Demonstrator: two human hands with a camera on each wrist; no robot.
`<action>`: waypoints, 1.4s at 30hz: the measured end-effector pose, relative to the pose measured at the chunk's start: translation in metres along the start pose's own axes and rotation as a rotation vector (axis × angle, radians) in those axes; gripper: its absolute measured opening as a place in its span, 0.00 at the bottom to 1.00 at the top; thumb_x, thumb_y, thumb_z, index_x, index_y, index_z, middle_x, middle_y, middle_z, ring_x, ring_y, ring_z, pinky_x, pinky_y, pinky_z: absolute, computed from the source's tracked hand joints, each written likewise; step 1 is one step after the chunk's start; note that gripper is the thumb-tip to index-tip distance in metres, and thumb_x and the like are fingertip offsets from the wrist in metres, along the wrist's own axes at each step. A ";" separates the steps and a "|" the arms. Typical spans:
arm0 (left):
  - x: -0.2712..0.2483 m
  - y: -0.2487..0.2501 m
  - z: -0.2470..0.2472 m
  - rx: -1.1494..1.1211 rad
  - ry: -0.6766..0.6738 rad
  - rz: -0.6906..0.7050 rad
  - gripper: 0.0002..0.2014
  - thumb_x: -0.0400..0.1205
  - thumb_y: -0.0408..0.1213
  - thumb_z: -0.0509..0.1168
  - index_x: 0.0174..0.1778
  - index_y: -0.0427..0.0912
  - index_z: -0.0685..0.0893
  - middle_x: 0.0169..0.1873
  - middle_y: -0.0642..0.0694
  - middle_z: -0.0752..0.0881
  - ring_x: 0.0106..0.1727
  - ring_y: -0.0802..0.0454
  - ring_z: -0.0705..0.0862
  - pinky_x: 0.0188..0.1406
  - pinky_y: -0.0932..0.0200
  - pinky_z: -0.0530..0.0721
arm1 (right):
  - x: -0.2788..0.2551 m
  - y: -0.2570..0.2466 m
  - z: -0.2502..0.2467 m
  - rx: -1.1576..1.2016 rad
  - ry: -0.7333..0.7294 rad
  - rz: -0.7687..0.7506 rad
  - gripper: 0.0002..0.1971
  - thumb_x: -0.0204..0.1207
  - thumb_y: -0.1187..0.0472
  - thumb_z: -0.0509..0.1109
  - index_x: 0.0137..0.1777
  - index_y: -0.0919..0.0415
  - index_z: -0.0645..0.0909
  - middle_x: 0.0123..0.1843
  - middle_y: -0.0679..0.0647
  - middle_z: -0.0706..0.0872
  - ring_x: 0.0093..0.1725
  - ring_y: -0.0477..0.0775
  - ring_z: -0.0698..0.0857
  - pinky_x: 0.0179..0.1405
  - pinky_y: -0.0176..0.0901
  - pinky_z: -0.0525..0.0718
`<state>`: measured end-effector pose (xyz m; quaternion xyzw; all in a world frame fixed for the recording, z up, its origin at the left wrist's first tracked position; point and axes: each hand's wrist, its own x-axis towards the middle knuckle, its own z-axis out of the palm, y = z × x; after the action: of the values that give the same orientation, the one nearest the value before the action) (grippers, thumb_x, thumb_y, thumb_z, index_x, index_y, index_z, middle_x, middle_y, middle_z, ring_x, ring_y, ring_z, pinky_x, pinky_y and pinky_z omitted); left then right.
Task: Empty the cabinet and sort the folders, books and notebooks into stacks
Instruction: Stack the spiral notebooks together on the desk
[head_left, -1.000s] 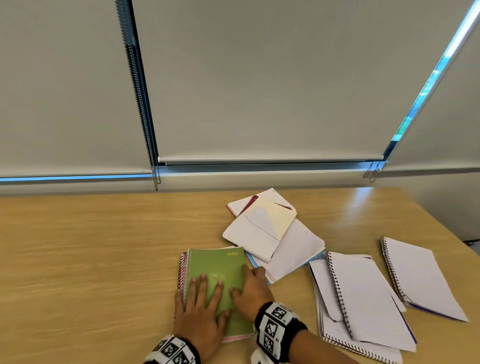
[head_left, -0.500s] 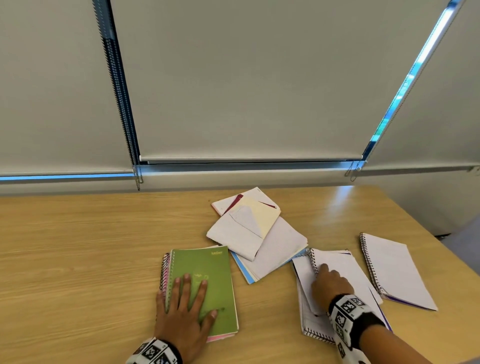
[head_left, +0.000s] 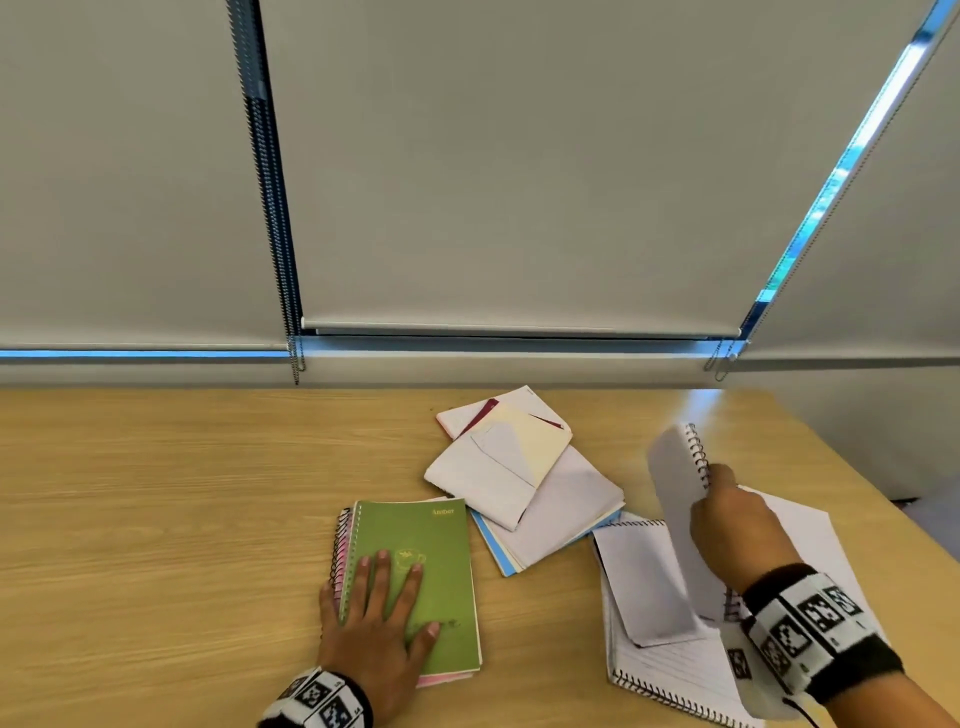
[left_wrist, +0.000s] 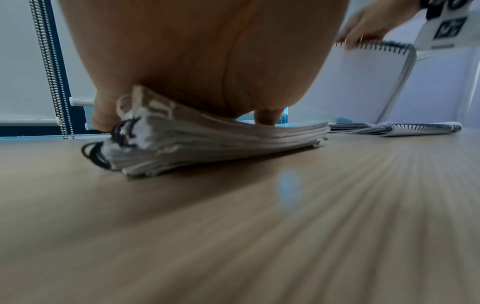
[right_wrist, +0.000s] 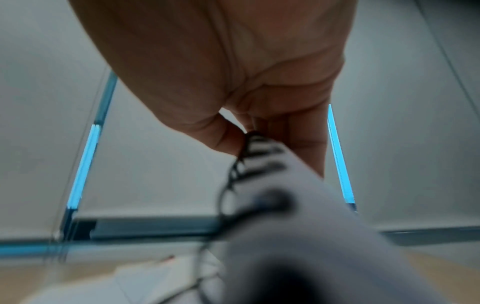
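White spiral notebook lifted on edge above the desk, right of centre, pinched near its wire binding by the right hand, fingers curled round the coil. Beneath, a loose pile of white spiral notebooks lying flat. Left, green spiral notebook topping a small stack, pressed flat under the left hand, fingers spread straight. Between the two, farther back, overlapping white and cream folders. Beyond, grey roller blinds.

Head cam high; wrist cams low, close.
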<state>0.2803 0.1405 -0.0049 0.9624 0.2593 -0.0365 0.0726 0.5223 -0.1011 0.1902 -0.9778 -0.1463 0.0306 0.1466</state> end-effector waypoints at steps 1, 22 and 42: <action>-0.001 0.001 -0.006 -0.017 -0.029 -0.004 0.31 0.82 0.67 0.43 0.75 0.58 0.73 0.74 0.38 0.75 0.80 0.41 0.64 0.76 0.37 0.40 | -0.003 -0.004 -0.007 0.062 0.016 -0.042 0.15 0.81 0.67 0.56 0.67 0.64 0.68 0.52 0.71 0.85 0.45 0.68 0.81 0.42 0.51 0.78; -0.037 -0.008 -0.123 -1.611 0.040 -0.294 0.16 0.85 0.53 0.58 0.49 0.50 0.89 0.44 0.55 0.93 0.52 0.53 0.88 0.54 0.60 0.83 | -0.053 -0.142 0.113 1.063 -0.550 -0.067 0.19 0.83 0.69 0.58 0.69 0.53 0.76 0.62 0.51 0.86 0.61 0.53 0.84 0.66 0.52 0.81; -0.026 -0.016 -0.148 -1.851 0.071 -0.260 0.22 0.87 0.53 0.49 0.70 0.49 0.78 0.55 0.36 0.90 0.57 0.35 0.88 0.62 0.35 0.83 | -0.105 -0.191 0.102 0.693 -0.629 -0.573 0.41 0.74 0.31 0.61 0.84 0.38 0.50 0.82 0.35 0.62 0.77 0.38 0.68 0.79 0.46 0.69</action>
<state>0.2541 0.1650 0.1418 0.4855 0.2926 0.2060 0.7976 0.3590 0.0711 0.1510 -0.7370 -0.4248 0.3269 0.4118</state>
